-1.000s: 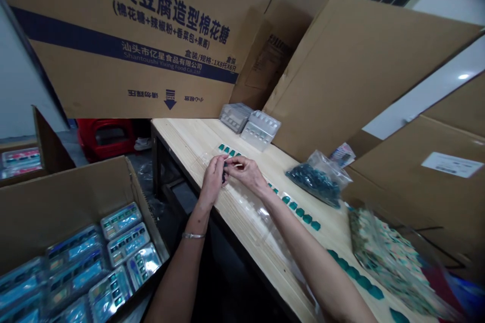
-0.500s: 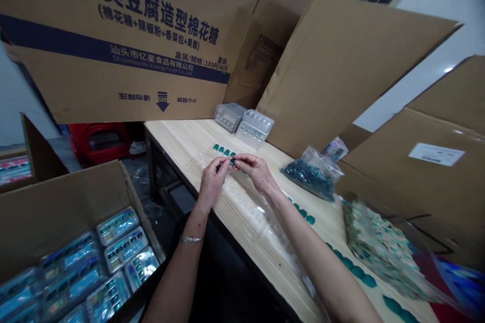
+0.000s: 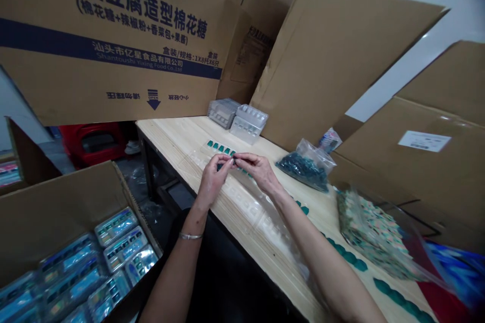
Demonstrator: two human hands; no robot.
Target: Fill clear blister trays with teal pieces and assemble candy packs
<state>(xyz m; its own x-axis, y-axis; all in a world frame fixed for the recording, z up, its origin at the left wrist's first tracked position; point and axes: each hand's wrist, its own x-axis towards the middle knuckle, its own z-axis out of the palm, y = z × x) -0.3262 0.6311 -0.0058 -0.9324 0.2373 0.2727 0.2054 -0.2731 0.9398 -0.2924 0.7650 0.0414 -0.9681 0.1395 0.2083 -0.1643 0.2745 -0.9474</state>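
My left hand (image 3: 213, 177) is closed, with small dark green pieces pinched in its fingers. My right hand (image 3: 259, 170) meets it fingertip to fingertip, thumb and forefinger pressed together at a small dark piece (image 3: 234, 160) whose exact kind I cannot make out. Both hands are above clear plastic trays (image 3: 242, 202) laid along the table's near edge. Just beyond the fingers, a row of green pieces (image 3: 215, 145) sits in tray pockets. More green pieces (image 3: 344, 252) run in a line past my right forearm, which covers part of the trays.
Stacked clear trays (image 3: 248, 123) stand at the table's (image 3: 170, 133) far end. Bags of dark green pieces (image 3: 303, 169) and of patterned packets (image 3: 373, 227) lie to the right. An open carton (image 3: 49, 217) with packed trays is at left. Large cardboard boxes (image 3: 322, 60) wall the back.
The view has shifted slightly, so the surroundings sit a little further left. My hands stay together, and the right fingers remain at the small piece.
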